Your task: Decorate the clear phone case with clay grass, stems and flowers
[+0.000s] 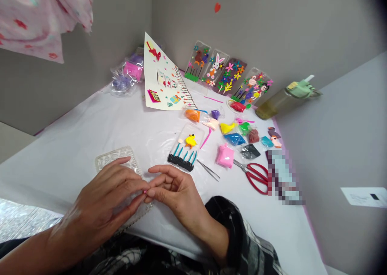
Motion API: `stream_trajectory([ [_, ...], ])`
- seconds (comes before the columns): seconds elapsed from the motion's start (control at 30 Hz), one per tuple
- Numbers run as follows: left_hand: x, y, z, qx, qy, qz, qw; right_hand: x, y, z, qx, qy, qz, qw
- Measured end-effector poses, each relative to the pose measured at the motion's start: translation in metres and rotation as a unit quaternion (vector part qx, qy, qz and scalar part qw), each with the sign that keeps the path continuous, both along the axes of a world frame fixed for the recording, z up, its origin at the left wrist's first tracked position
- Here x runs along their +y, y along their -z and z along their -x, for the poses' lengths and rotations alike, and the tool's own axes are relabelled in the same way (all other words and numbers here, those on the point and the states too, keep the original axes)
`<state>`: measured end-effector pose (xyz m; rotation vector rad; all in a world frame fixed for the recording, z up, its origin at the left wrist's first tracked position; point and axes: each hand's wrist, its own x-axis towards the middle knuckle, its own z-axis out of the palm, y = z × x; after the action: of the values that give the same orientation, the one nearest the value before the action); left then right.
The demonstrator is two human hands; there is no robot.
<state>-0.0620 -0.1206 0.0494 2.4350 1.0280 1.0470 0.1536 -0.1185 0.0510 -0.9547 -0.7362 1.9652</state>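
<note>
both hands [109, 192] [178, 188] in a close pinch around a tiny pink piece [145, 191], near a duck-decorated clear case [186, 148]

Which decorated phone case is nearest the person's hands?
The clear rectangular case bearing a yellow duck and black strip, just beyond the right hand; the other four cases stand farther back, by the grey wall.

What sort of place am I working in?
Probably a craft corner, at home or in a workshop; I can't tell which. Decorated phone cases stand along the wall, and packets of apparent modelling clay and red-handled scissors lie on the white-covered table.
</note>
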Motion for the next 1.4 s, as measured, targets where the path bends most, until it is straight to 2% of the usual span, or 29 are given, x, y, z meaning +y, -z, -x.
stream_trajectory([
  [0.13, 0.003, 0.005, 0.004, -0.004, 0.000, -0.015, 1.000, -0.002, -0.001, 0.001, -0.016, 0.018, -0.004, 1.000],
  [0.27, 0.007, 0.008, 0.010, 0.039, 0.032, -0.035, 0.998, -0.003, -0.002, 0.002, -0.022, 0.023, 0.000, 0.999],
  [0.6, 0.005, 0.010, 0.011, 0.022, 0.001, -0.017, 1.000, -0.003, -0.002, 0.001, -0.034, 0.012, -0.001, 0.999],
  [0.8, 0.002, 0.004, 0.003, -0.003, -0.025, 0.000, 1.000, -0.001, -0.003, 0.001, -0.045, 0.007, -0.007, 0.999],
  [1.0, 0.003, 0.001, 0.002, 0.016, 0.024, 0.004, 1.000, -0.001, -0.004, 0.000, -0.050, -0.020, -0.019, 0.998],
  [1.1, -0.001, -0.001, 0.005, -0.013, -0.017, 0.045, 0.999, -0.002, -0.007, -0.003, -0.027, -0.051, -0.018, 0.998],
  [1.27, -0.007, 0.002, 0.026, -0.057, -0.170, 0.194, 0.964, -0.003, -0.007, -0.009, -0.018, -0.099, -0.048, 0.994],
  [1.33, -0.006, 0.005, 0.035, -0.055, -0.182, 0.245, 0.951, -0.003, -0.007, -0.010, -0.031, -0.096, -0.061, 0.993],
  [1.4, -0.005, 0.007, 0.038, -0.069, -0.161, 0.274, 0.946, -0.002, -0.006, -0.010, -0.028, -0.088, -0.055, 0.994],
])
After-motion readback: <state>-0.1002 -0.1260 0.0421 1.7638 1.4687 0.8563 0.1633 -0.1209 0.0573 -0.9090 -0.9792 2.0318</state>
